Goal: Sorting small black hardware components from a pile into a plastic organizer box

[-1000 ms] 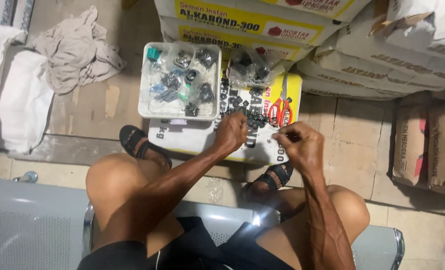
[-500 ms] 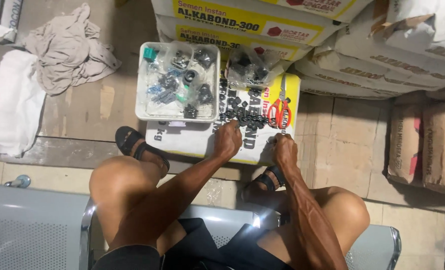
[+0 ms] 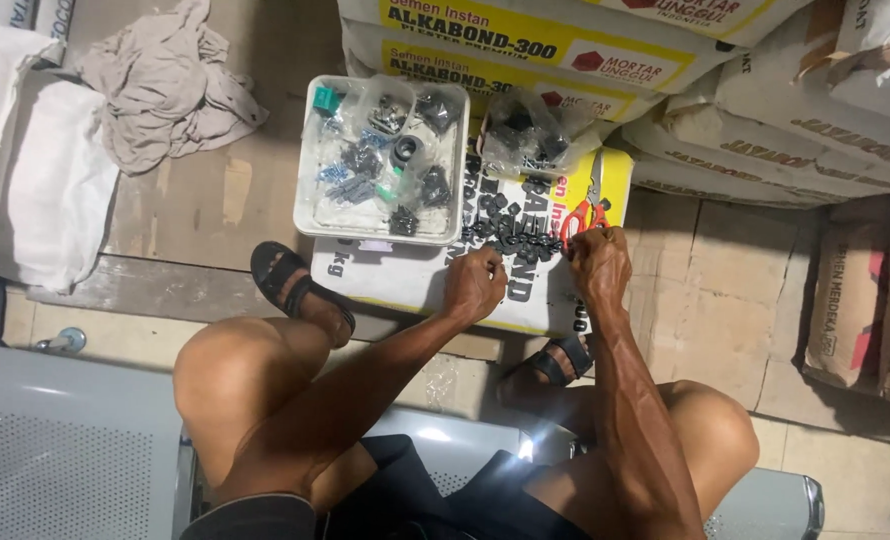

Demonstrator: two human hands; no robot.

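Because the view looks down from the head, the lines are ordered from the body outwards.

Bench: a grey metal bench (image 3: pixel 55 450) is sat on, so that the knees are spread and the work is kept low between the feet.

Sandals: black sandals (image 3: pixel 300 290) are set at both sides of the sack, which leaves it free in the middle.

Sack: a white and yellow sack (image 3: pixel 415 275) is laid flat on the floor and is used as a work surface.

Left hand: the left hand (image 3: pixel 475 285) is curled, knuckles up, at the near edge of the black parts; whether a part is pinched under it cannot be told.

Right hand: the right hand (image 3: pixel 597 262) is bent over the right end of the parts, fingers hidden, so its grip cannot be told either.

Parts: small black parts (image 3: pixel 513 232) are gathered in a heap on the sack, just beyond both hands, within easy reach.

Scissors: red-handled scissors (image 3: pixel 587 208) are laid just beside the right hand.

Tray: a clear tray (image 3: pixel 310 165) with bagged hardware is kept beside the heap, on the left.

Bag: a clear bag (image 3: pixel 530 130) of dark pieces leans against the stacked sacks (image 3: pixel 765 110).

Rags: rags (image 3: pixel 160 85) lie well apart, far left.
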